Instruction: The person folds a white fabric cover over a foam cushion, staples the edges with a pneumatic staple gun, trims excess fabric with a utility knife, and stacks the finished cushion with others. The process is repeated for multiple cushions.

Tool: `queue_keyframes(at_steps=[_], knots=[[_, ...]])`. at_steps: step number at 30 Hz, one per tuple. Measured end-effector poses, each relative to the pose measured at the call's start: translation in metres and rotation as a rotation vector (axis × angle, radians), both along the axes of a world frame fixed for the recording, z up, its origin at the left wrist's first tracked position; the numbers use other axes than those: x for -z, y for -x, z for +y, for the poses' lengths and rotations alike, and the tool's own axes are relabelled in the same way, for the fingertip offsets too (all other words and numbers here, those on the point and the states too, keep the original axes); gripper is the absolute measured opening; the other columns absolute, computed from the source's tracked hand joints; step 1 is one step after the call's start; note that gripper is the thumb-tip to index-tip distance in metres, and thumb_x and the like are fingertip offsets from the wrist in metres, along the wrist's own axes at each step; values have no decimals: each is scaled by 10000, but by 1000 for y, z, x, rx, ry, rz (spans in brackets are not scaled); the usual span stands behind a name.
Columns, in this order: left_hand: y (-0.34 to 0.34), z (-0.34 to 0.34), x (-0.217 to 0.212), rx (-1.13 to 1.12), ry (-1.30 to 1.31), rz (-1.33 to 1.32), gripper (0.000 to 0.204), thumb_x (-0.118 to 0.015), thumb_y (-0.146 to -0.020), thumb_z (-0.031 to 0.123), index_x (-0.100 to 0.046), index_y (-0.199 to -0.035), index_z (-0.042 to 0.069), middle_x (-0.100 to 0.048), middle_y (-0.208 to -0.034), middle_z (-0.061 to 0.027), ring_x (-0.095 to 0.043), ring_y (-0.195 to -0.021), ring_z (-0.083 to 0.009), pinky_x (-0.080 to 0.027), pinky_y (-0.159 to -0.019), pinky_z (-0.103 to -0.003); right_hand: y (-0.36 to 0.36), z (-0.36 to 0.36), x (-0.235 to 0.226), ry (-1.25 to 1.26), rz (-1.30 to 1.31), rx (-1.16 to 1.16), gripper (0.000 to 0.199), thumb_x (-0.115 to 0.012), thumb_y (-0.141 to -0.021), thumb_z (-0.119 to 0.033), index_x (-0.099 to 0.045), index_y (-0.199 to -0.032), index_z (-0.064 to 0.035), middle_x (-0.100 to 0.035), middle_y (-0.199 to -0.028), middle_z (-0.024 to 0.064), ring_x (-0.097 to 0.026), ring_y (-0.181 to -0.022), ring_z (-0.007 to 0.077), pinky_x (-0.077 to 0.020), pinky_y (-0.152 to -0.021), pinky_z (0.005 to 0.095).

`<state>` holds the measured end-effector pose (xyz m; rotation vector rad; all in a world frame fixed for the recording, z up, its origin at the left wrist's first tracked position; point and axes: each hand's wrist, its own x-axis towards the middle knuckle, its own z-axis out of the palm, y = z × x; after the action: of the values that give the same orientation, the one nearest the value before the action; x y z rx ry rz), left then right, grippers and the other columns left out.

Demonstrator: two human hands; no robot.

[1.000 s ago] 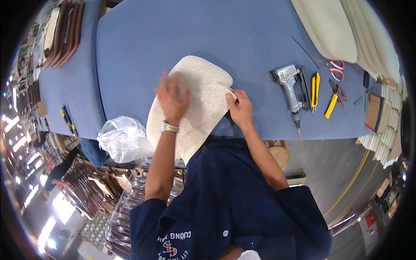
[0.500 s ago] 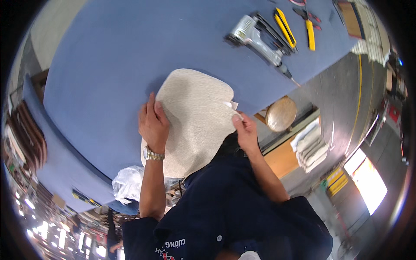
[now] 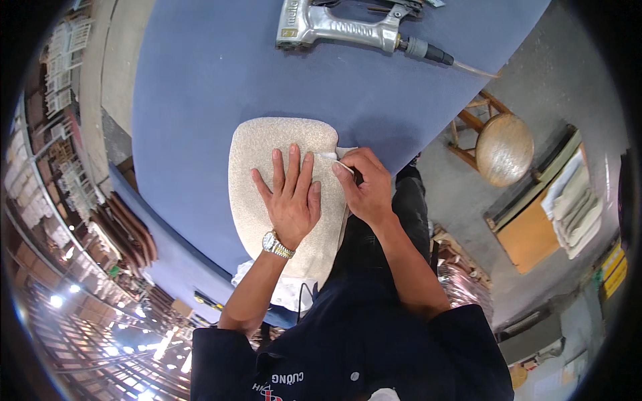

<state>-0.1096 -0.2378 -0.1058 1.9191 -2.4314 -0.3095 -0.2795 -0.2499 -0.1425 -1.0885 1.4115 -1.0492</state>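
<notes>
I have the beige cushion point(image 3: 254, 144) on the worktop point(image 3: 194, 100), reaching past its edge toward 6 o'clock. The left hand point(image 3: 292, 204) presses flat on it, fingers spread, gripping nothing. The right hand point(image 3: 366, 187) pinches what looks like the fabric edge point(image 3: 345, 165) at the cushion's 2 o'clock side; curled fingers partly hide that hold. I'd keep the palm pressure broad and even, and pinch only the loose edge, to avoid puckering.
</notes>
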Motion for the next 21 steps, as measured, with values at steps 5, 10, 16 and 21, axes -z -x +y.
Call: queue_keyframes(at_steps=[5, 10, 16, 21], knots=[[-7, 7, -1, 128, 25, 80, 542, -545, -986, 293, -571, -1456, 23, -543, -1539, -154, -382, -1517, -372, 0, -1233, -672, -16, 3, 3, 22, -79, 203, 43, -712, -931, -13, -671, -917, -9, -712, -1000, 110, -655, -817, 181, -510, -712, 281], [-7, 10, 3, 185, 44, 113, 479, -559, -971, 297, -653, -1376, 58, -591, -1497, -130, -420, -1497, -359, -2, -1217, -711, -21, 5, 5, -67, -26, 285, 48, -720, -922, -16, -673, -922, -8, -719, -955, 122, -675, -742, 230, -534, -672, 324], [-4, 9, 2, 184, -7, 24, 488, -559, -957, 345, -690, -1345, 81, -590, -1504, -97, -358, -1534, -331, 25, -1219, -703, -21, 0, 1, -172, 63, 263, 58, -720, -923, -30, -669, -915, -4, -706, -868, 121, -663, -701, 238, -517, -646, 335], [-1, 6, 0, 174, -30, -7, 504, -565, -950, 355, -683, -1360, 85, -582, -1514, -94, -343, -1543, -321, 32, -1220, -698, -20, -5, -2, -295, 98, 220, 106, -727, -928, -92, -666, -886, -16, -684, -832, 126, -653, -681, 260, -500, -624, 348]])
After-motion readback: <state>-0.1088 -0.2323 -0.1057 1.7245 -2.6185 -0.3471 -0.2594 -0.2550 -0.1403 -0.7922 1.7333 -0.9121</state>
